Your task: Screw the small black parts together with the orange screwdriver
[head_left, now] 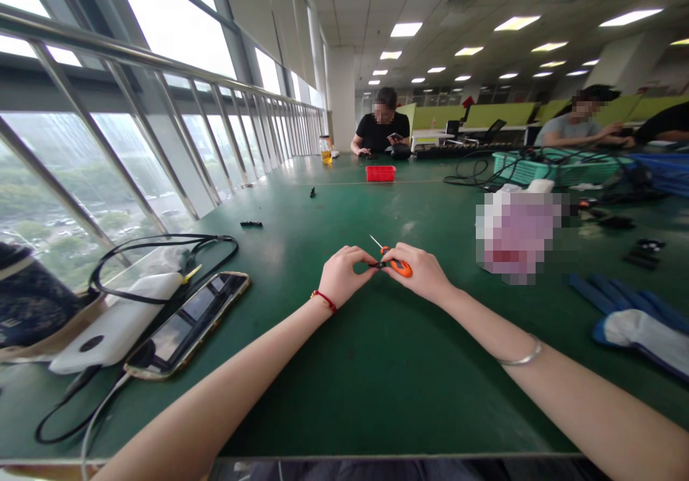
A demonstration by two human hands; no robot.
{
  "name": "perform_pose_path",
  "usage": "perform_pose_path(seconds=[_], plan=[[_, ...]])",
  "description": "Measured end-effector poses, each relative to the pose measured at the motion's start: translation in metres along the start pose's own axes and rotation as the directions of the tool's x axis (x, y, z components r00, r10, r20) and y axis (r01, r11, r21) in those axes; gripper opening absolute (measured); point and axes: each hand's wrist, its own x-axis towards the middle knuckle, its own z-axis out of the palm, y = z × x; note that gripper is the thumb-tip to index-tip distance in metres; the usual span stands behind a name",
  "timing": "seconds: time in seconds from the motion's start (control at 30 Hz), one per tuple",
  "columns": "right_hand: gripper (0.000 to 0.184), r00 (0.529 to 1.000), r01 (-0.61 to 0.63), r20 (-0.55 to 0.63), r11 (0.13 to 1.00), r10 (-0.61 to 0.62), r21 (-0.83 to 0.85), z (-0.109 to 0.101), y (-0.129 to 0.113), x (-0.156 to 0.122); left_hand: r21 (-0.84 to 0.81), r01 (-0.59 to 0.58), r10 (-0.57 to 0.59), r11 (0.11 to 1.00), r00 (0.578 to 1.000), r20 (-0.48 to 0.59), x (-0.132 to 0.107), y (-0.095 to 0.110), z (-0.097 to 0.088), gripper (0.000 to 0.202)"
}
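Over the middle of the green table, my two hands meet with fingertips nearly touching. My right hand (417,271) is closed around a small screwdriver (401,268) with an orange and black handle. Its thin metal shaft points up and to the left, away from me. Between the thumb and fingers of my left hand (344,273) is a small black part (376,265), mostly covered by the fingertips. The part's exact kind is too small to make out. It lies close against the screwdriver's handle.
At left lie a phone (188,327), a white power bank (115,323) and looped cables. Small black pieces (251,224) and a red basket (380,174) sit farther off. Gloves (640,323) and a green basket (560,169) are right. A person (383,125) sits opposite.
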Motion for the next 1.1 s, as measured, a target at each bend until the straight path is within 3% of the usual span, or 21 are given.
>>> perform_pose_path(seconds=[0.13, 0.3, 0.57, 0.8, 1.1], plan=[[0.011, 1.000, 0.027, 0.008, 1.000, -0.027, -0.004, -0.001, 0.001, 0.000, -0.127, 0.085, -0.080, 0.988, 0.996, 0.045, 0.002, -0.003, 0.001, 0.007], [0.012, 0.998, 0.055, 0.031, 0.998, -0.055, -0.004, -0.002, 0.003, 0.000, -0.219, 0.095, -0.075, 0.971, 0.993, 0.097, 0.002, -0.006, 0.000, 0.010], [0.013, 0.997, 0.058, 0.040, 0.998, -0.058, 0.008, -0.003, 0.003, 0.000, -0.257, 0.050, -0.021, 0.965, 0.993, 0.117, 0.003, -0.009, -0.003, 0.008], [0.014, 0.995, 0.068, 0.080, 0.998, -0.066, -0.018, -0.002, 0.005, -0.001, -0.370, 0.108, -0.043, 0.923, 0.983, 0.179, 0.005, -0.014, -0.003, 0.006], [0.014, 0.992, 0.059, 0.114, 0.998, -0.055, -0.031, -0.003, 0.003, -0.001, -0.351, 0.143, -0.060, 0.926, 0.970, 0.237, 0.005, -0.013, -0.004, 0.008]])
